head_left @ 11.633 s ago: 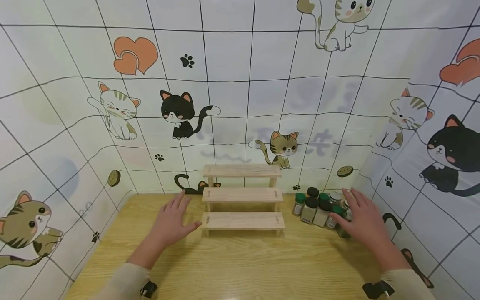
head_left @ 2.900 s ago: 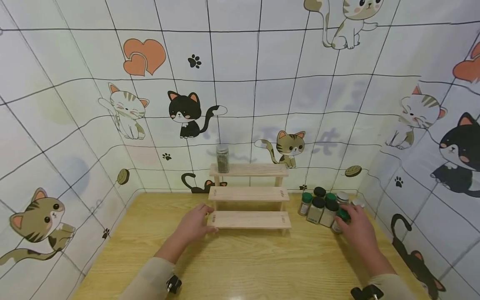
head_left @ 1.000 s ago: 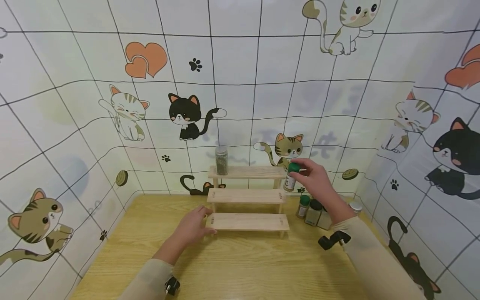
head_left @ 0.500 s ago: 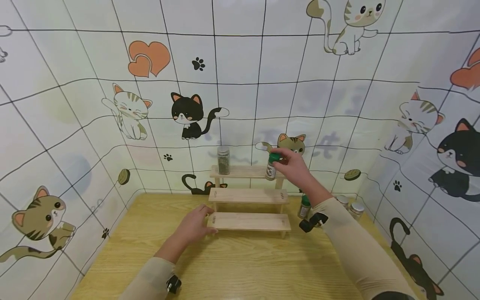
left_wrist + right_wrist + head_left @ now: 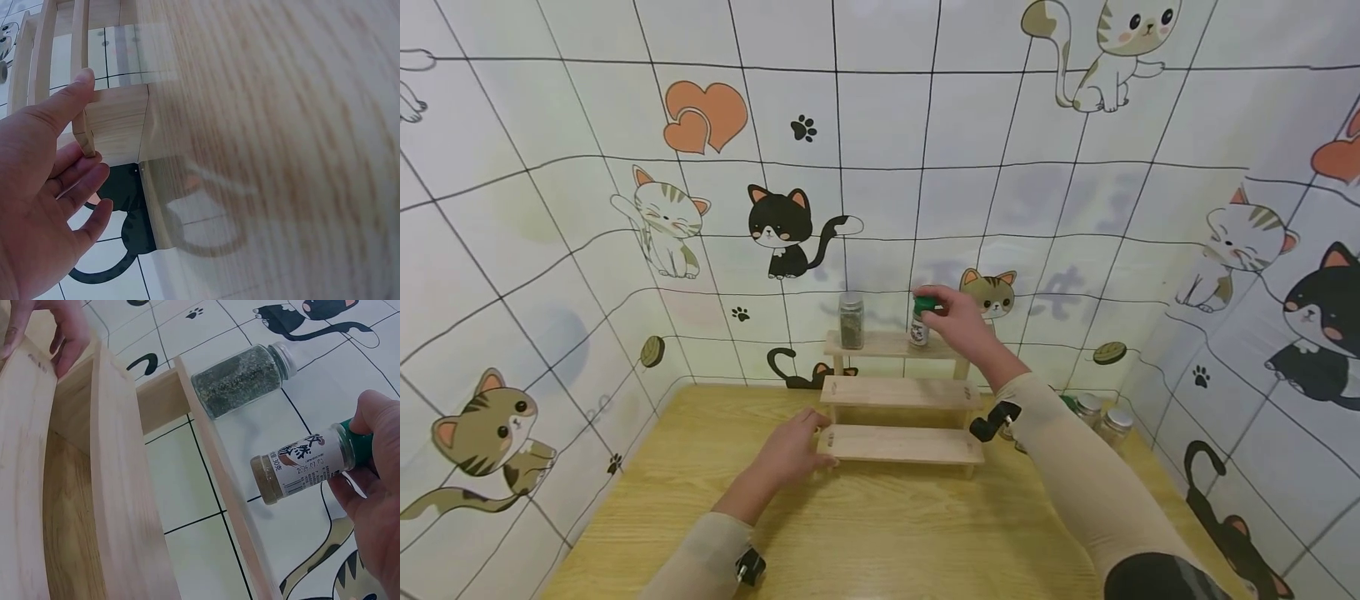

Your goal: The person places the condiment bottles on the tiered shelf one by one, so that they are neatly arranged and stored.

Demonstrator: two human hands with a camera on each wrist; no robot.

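Observation:
My right hand [image 5: 961, 323] pinches the green cap of a spice jar [image 5: 307, 464] with a white printed label and brown contents. The jar hangs nearly upright just over the top step of a three-step wooden shelf rack [image 5: 901, 390]; the right wrist view shows a small gap beneath it. To its left, a clear jar of dried herbs [image 5: 852, 325] stands on that same step. My left hand [image 5: 788, 454] grips the left end of the lowest step, and in the left wrist view its thumb lies on top with fingers [image 5: 84, 184] below the edge.
Silver-lidded jars [image 5: 1116, 423] stand on the wooden table [image 5: 880, 533] at the right; my right forearm hides most of the jars there. A cat-patterned sheet [image 5: 880, 200] encloses the back and both sides, close behind the rack.
The right hand took the green-capped jar from the group at the right and carried it left over the top step. Earlier, the herb jar came onto that step. The left hand moved onto the rack.

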